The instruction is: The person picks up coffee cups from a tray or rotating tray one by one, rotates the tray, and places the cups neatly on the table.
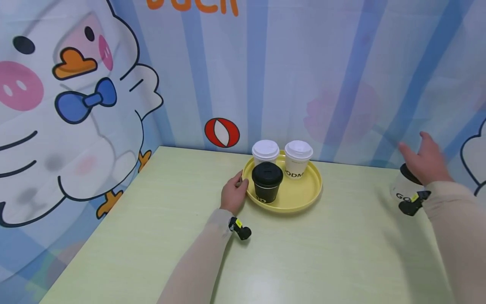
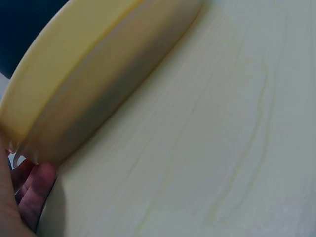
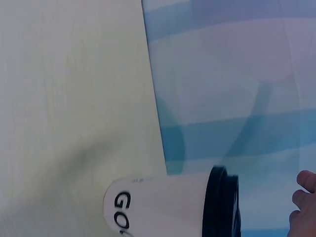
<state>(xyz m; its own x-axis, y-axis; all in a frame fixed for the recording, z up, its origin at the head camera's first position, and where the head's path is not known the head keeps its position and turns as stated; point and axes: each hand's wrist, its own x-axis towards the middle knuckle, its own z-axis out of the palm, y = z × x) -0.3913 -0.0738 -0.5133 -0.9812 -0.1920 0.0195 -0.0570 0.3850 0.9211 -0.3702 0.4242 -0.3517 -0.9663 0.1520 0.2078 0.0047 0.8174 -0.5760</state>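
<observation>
At its left rim, a round yellow tray (image 1: pixel 290 206) is held by my left hand (image 1: pixel 233 195). In the left wrist view, fingers (image 2: pixel 37 190) curl under the edge of the tray (image 2: pixel 74 74). On the tray stand a black paper cup with a black lid (image 1: pixel 266 185) and two white-lidded cups, one at back left (image 1: pixel 265 150) and one at back right (image 1: pixel 298 162). Over at the right, a white cup with a black lid (image 1: pixel 403 185) stands upright on the table. Above it hovers my right hand (image 1: pixel 429 162), fingers spread; the right wrist view shows fingertips (image 3: pixel 306 181) apart from the lid (image 3: pixel 222 205).
The pale wooden table (image 1: pixel 152 236) meets a blue striped cloth backdrop (image 1: pixel 288 76) at its back edge. A large printed duck (image 1: pixel 83 126) covers the left side of the cloth. Small black cameras are strapped to both wrists.
</observation>
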